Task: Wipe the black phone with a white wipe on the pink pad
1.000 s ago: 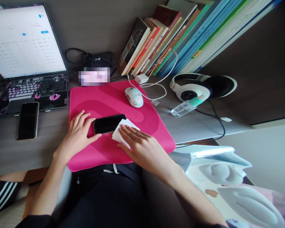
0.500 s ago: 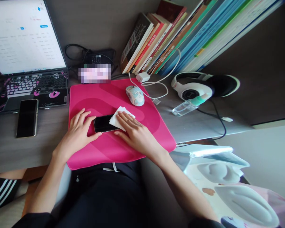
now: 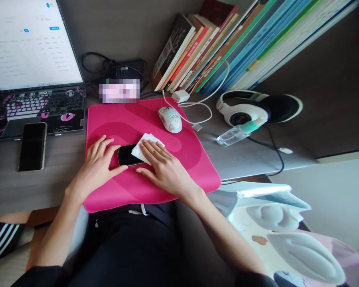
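Observation:
A black smartphone (image 3: pixel 126 155) lies screen up on the pink desk mat (image 3: pixel 119 191). My left hand (image 3: pixel 99 165) braces its left end, thumb at the near corner and index finger at the far one, the other fingers spread over the mat. Under the flat fingers of my right hand (image 3: pixel 163 163), a folded white tissue (image 3: pixel 141 150) is pressed onto the phone's screen. Tissue and fingers cover the phone's right end. My right thumb is stretched out toward the phone's near edge.
A patterned mouse (image 3: pixel 170 119) sits at the mat's far right. Beyond are a white cable with a charger (image 3: pixel 180 95), headphones (image 3: pixel 242 109), a spray bottle (image 3: pixel 233 135) and books (image 3: pixel 179 52). At left stand a laptop (image 3: pixel 42 105) and a second phone (image 3: pixel 32 146).
My right hand has slid the tissue a little left along the phone's screen. The left hand keeps its place at the phone's left end.

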Tool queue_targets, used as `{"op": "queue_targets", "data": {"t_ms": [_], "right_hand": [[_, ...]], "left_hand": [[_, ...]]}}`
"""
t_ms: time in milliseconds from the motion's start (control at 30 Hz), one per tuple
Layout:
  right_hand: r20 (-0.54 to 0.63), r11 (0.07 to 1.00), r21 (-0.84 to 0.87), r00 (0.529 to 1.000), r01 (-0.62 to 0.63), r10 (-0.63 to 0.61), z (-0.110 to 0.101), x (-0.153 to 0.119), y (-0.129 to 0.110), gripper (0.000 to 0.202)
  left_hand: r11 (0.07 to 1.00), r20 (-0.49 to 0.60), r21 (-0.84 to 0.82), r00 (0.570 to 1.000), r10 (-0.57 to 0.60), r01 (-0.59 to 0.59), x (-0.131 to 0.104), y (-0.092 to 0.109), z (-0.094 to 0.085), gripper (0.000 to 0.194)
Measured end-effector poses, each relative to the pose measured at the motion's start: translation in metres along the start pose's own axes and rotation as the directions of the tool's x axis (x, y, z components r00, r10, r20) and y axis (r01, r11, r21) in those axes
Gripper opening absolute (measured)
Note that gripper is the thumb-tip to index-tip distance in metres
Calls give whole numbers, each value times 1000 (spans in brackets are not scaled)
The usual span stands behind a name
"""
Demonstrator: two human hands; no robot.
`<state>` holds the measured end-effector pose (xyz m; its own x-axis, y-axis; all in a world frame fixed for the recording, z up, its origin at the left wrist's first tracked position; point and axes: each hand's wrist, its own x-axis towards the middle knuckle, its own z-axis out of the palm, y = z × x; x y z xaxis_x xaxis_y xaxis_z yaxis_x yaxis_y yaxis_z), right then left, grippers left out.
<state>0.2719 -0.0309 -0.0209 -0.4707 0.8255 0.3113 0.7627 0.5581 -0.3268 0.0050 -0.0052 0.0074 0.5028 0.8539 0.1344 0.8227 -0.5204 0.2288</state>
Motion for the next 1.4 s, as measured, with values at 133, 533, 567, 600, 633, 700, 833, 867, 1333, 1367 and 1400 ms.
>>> {"op": "queue_targets", "data": {"t_ms": [133, 533, 567, 600, 633, 700, 833, 867, 1333, 1367, 1400], "right_hand": [[-8, 1000, -22, 1000, 22, -22, 2, -2, -4, 78], [-24, 994, -52, 995, 97, -99, 4, -5, -19, 77], [-27, 994, -50, 995, 99, -100, 4, -5, -19, 76], [-29, 994, -48, 995, 99, -101, 4, -5, -19, 76], [-31, 994, -43, 995, 99, -100, 5, -5, -20, 76], [-28, 994, -33, 995, 100, -101, 5, -5, -20, 75], [-23, 993, -34, 994, 109, -110, 5, -4, -21, 75], [-26, 993, -39, 993, 112, -113, 5, -4, -21, 75], [-35, 994, -32, 994, 104, -105, 7, -4, -22, 73], [-35, 994, -27, 994, 103, -104, 7, -4, -22, 73], [-35, 995, -23, 994, 101, -102, 7, -4, -22, 73]], "left_hand": [[1000, 5, 6, 1000, -6, 6, 0, 0, 0, 62], [1000, 1, 20, 1000, -1, 1, 1, -1, 2, 63], [1000, 1, 18, 1000, -1, 1, 1, -1, 1, 63], [1000, 1, 18, 1000, 0, 0, 1, -1, 1, 63], [1000, 2, 17, 1000, 1, -1, 1, -1, 1, 63], [1000, 1, 15, 1000, 1, -1, 0, -1, 1, 63], [1000, -6, 5, 1000, -2, 2, 0, -1, 1, 62], [1000, -8, 2, 1000, -1, 1, 0, -1, 2, 62], [1000, -9, 4, 1000, 0, 0, 1, -1, 2, 61], [1000, -10, 3, 1000, -1, 1, 1, -1, 2, 60], [1000, -10, 3, 1000, -3, 3, 1, -1, 2, 60]]}}
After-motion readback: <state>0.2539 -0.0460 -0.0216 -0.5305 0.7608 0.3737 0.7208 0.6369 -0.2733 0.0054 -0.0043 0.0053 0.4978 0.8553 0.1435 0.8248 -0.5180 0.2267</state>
